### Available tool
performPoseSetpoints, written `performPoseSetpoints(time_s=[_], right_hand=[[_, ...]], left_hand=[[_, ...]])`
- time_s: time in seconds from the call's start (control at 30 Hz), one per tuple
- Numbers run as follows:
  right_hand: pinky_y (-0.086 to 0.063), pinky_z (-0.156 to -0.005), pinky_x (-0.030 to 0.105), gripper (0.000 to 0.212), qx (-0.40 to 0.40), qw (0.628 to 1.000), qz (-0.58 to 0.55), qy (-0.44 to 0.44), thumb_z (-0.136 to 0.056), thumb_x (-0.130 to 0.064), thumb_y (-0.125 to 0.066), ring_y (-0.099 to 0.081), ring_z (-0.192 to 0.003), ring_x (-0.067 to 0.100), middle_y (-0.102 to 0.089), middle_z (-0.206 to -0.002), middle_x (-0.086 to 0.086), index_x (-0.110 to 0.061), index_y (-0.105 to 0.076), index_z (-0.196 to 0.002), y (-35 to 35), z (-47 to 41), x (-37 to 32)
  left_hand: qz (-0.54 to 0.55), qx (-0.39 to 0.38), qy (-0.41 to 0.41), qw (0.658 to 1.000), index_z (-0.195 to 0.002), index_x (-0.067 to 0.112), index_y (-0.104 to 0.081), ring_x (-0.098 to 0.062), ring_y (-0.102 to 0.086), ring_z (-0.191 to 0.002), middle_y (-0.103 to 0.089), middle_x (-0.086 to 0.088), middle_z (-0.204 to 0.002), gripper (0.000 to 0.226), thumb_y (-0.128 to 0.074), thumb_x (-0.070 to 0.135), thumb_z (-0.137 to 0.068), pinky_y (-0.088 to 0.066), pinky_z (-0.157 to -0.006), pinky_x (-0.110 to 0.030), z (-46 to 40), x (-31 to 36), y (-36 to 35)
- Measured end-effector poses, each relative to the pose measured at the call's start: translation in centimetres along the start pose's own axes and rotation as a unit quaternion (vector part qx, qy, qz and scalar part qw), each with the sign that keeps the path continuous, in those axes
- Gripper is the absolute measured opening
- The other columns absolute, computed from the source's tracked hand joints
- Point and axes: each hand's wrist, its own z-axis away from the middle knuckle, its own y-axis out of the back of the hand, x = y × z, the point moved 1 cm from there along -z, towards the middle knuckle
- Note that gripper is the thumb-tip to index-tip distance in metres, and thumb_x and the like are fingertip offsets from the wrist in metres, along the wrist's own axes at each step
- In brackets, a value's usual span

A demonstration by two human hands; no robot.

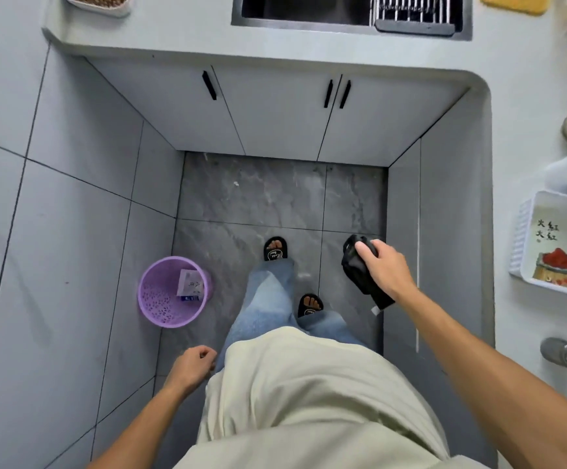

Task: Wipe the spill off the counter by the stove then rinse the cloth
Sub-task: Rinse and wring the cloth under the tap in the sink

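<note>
1. White tray (526,231) on the right counter: painted Chinese characters 火红 火红, two rows, above a red picture.
2. Black slippers (275,250): small print, unreadable.
3. Packet (190,284) in purple basket (160,299): print illegible.

One dark cloth (360,269), one purple basket (170,292), two sandals (275,248), three black cupboard handles (209,84), one sink (306,10).

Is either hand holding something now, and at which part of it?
The right hand grips a dark cloth at its bunched upper part; the rest hangs below. The left hand holds nothing.
</note>
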Motion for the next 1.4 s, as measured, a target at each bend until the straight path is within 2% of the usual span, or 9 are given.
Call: performPoseSetpoints(time_s=[0.17,0.27,0.53,0.73,0.93,1.03,1.2,1.3,1.4], right_hand=[[-0.044,-0.068,0.038,0.053,-0.005,0.999,0.007,-0.034,-0.1,-0.058,-0.047,-0.059,-0.077,0.024,-0.065,-0.075,0.005,-0.009,-0.051,-0.08,0.4,-4.2,-3.4],[-0.043,-0.067,0.037,0.054,-0.008,0.997,0.018,-0.068,-0.101,-0.058,-0.047,-0.061,-0.079,0.025,-0.066,-0.079,0.007,-0.007,-0.054,-0.083,0.7,-5.3,-3.3],[-0.045,-0.07,0.038,0.047,-0.011,0.98,0.014,-0.198,-0.103,-0.053,-0.049,-0.064,-0.085,0.028,-0.07,-0.081,0.003,-0.012,-0.061,-0.082,2.6,-5.2,0.6],[-0.043,-0.064,0.033,0.051,-0.009,0.976,-0.007,-0.219,-0.104,-0.053,-0.049,-0.062,-0.079,0.019,-0.07,-0.082,0.005,-0.008,-0.062,-0.087,5.5,-10.2,-0.7],[-0.04,-0.067,0.038,0.054,-0.006,0.987,-0.03,-0.161,-0.104,-0.053,-0.049,-0.058,-0.08,0.031,-0.063,-0.079,0.011,-0.004,-0.05,-0.082,9.4,-20.1,-8.8],[-0.039,-0.066,0.035,0.051,-0.009,0.994,-0.012,-0.105,-0.104,-0.052,-0.048,-0.055,-0.076,0.027,-0.06,-0.075,0.008,-0.008,-0.046,-0.077,11.2,-24.7,-14.6],[-0.037,-0.062,0.035,0.049,-0.019,0.999,-0.019,-0.033,-0.102,-0.056,-0.049,-0.052,-0.066,0.015,-0.053,-0.064,-0.005,-0.023,-0.039,-0.067,12.8,-30.5,-23.1],[-0.036,-0.058,0.035,0.048,-0.026,1.0,-0.014,-0.005,-0.102,-0.056,-0.05,-0.051,-0.064,0.015,-0.051,-0.062,-0.006,-0.024,-0.04,-0.066,13.1,-33.0,-27.0],[-0.034,-0.058,0.036,0.049,-0.029,1.0,-0.007,-0.001,-0.102,-0.055,-0.051,-0.048,-0.063,0.015,-0.051,-0.064,-0.006,-0.022,-0.04,-0.068,13.2,-34.4,-29.0]], left_hand=[[0.024,0.007,-0.02,0.999,-0.086,0.003,-0.073,-0.017,-0.06,-0.072,-0.078,-0.01,-0.088,0.03,-0.056,0.021,-0.103,-0.044,-0.067,-0.03,-4.2,6.3,6.4],[0.041,0.007,-0.046,0.998,-0.081,0.009,-0.071,-0.018,-0.063,-0.072,-0.076,-0.001,-0.08,0.027,-0.057,0.019,-0.102,-0.05,-0.066,-0.031,-6.3,12.3,10.8],[0.108,0.034,-0.146,0.983,-0.095,0.03,-0.076,-0.015,-0.078,-0.084,-0.081,0.01,-0.088,0.019,-0.059,0.036,-0.101,-0.055,-0.078,-0.033,-10.7,30.0,20.1],[0.076,0.04,-0.186,0.979,-0.096,0.036,-0.075,-0.01,-0.078,-0.086,-0.08,0.015,-0.087,0.019,-0.056,0.039,-0.1,-0.058,-0.084,-0.033,-13.6,38.6,23.9],[-0.024,0.031,-0.151,0.988,-0.095,0.034,-0.073,-0.017,-0.073,-0.098,-0.078,0.015,-0.093,0.022,-0.053,0.037,-0.103,-0.056,-0.093,-0.037,-15.6,40.3,26.3],[-0.032,0.036,-0.113,0.992,-0.094,0.03,-0.075,-0.023,-0.07,-0.101,-0.079,0.01,-0.096,0.023,-0.054,0.034,-0.103,-0.055,-0.095,-0.04,-16.0,39.0,27.1],[-0.007,0.012,-0.034,0.999,-0.089,0.02,-0.074,-0.026,-0.072,-0.094,-0.078,0.005,-0.092,0.026,-0.053,0.028,-0.103,-0.055,-0.086,-0.038,-16.2,36.0,27.9],[-0.026,-0.003,-0.02,0.999,-0.082,0.027,-0.061,-0.021,-0.056,-0.081,-0.077,-0.008,-0.099,0.025,-0.05,0.029,-0.104,-0.047,-0.076,-0.034,-16.6,35.7,29.0],[-0.015,-0.01,-0.018,1.0,-0.08,0.024,-0.061,-0.02,-0.054,-0.08,-0.073,0.004,-0.089,0.026,-0.05,0.031,-0.102,-0.046,-0.071,-0.033,-17.5,37.2,30.9]])
